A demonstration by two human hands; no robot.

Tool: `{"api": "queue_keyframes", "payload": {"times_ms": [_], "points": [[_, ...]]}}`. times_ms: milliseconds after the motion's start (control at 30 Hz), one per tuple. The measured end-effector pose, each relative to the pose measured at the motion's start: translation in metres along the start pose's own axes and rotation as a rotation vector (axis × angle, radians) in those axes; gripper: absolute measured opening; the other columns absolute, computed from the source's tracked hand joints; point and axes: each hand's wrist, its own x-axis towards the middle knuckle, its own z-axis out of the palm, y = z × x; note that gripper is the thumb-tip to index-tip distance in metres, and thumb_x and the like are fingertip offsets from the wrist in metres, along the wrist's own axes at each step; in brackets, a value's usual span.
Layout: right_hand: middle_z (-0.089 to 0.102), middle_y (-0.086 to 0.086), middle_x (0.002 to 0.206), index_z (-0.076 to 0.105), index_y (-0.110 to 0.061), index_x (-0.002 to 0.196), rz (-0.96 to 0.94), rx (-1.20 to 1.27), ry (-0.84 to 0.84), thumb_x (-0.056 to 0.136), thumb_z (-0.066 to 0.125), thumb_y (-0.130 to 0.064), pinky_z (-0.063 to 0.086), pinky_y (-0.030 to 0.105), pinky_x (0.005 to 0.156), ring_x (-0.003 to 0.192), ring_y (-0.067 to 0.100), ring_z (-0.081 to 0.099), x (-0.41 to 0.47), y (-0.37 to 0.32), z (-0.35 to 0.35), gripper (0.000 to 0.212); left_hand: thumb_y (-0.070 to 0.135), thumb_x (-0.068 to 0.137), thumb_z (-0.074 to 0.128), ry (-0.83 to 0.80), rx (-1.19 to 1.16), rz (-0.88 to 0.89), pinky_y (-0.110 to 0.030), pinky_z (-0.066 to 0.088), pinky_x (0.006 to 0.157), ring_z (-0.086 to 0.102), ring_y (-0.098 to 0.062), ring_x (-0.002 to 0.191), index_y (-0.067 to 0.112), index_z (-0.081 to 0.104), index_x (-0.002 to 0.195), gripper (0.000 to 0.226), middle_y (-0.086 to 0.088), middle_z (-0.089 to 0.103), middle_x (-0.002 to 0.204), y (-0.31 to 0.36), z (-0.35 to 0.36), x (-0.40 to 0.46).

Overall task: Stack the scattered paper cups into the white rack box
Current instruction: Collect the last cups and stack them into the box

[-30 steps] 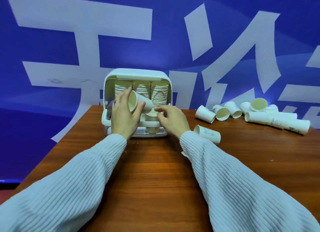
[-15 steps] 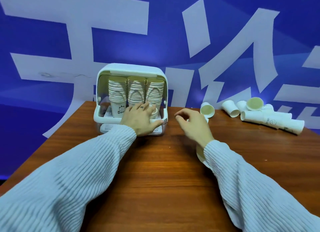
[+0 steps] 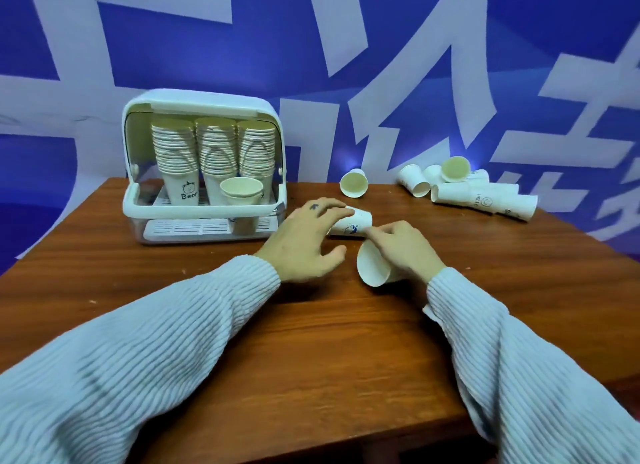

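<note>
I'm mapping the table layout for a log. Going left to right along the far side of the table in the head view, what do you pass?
White rack box with its cup stacks → lone cup lying on its side → pile of scattered paper cups.

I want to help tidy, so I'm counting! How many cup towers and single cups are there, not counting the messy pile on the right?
Cup towers: 3
Single cup standing in the white rack box: 1
Loose cups lying on the table: 3
Total: 7
</note>
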Motion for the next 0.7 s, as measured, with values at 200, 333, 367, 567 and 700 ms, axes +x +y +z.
{"api": "queue_keyframes", "payload": {"times_ms": [200,333,367,567,700], "points": [[0.079,0.0,0.109,0.079,-0.022,0.111,0.002,0.822,-0.226,0.096,0.054,-0.054,0.052,0.048,0.106,0.11,0.022,0.073,-0.002,-0.016,0.022,0.044,0.056,0.073,0.08,-0.027,-0.321,-0.179,-0.034,0.032,0.12,0.036,-0.01,0.146,0.042,0.019,0.157,0.105,0.01,0.041,0.156,0.024,0.019,-0.012],[0.07,-0.003,0.124,0.068,-0.029,0.121,-0.291,0.372,0.226,0.086,0.053,-0.032,0.047,0.049,0.108,0.12,0.018,0.061,0.018,-0.019,0.029,0.038,0.046,0.075,0.083,0.304,-0.285,-0.319,-0.022,0.035,0.106,0.049,-0.01,0.129,0.027,0.038,0.15,0.09,0.006,0.051,0.142,0.018,0.015,-0.017],[0.061,-0.001,0.142,0.059,-0.031,0.139,-0.374,0.178,0.168,0.082,0.056,-0.03,0.04,0.048,0.116,0.136,0.019,0.051,0.026,-0.017,0.028,0.057,0.045,0.076,0.084,0.354,-0.279,-0.35,-0.019,0.033,0.104,0.048,-0.008,0.129,0.025,0.04,0.148,0.087,0.006,0.052,0.142,0.016,0.011,-0.018],[0.054,0.004,0.146,0.027,-0.037,0.161,-0.46,-0.494,-0.034,0.089,0.073,-0.036,0.042,0.047,0.11,0.132,0.032,0.053,0.05,-0.018,0.033,0.086,0.044,0.077,0.085,0.495,-0.219,-0.374,-0.019,0.034,0.101,0.048,-0.005,0.123,0.023,0.046,0.142,0.078,0.01,0.052,0.134,0.004,-0.021,-0.02],[0.059,-0.016,0.11,0.05,-0.033,0.142,-0.432,0.142,0.219,0.087,0.075,-0.045,0.05,0.021,0.083,0.099,0.006,0.061,0.035,-0.049,0.028,0.062,0.048,0.08,0.082,0.659,-0.204,-0.449,-0.022,0.037,0.104,0.045,-0.003,0.121,0.02,0.046,0.142,0.077,0.005,0.051,0.137,-0.02,-0.056,-0.024]]}}
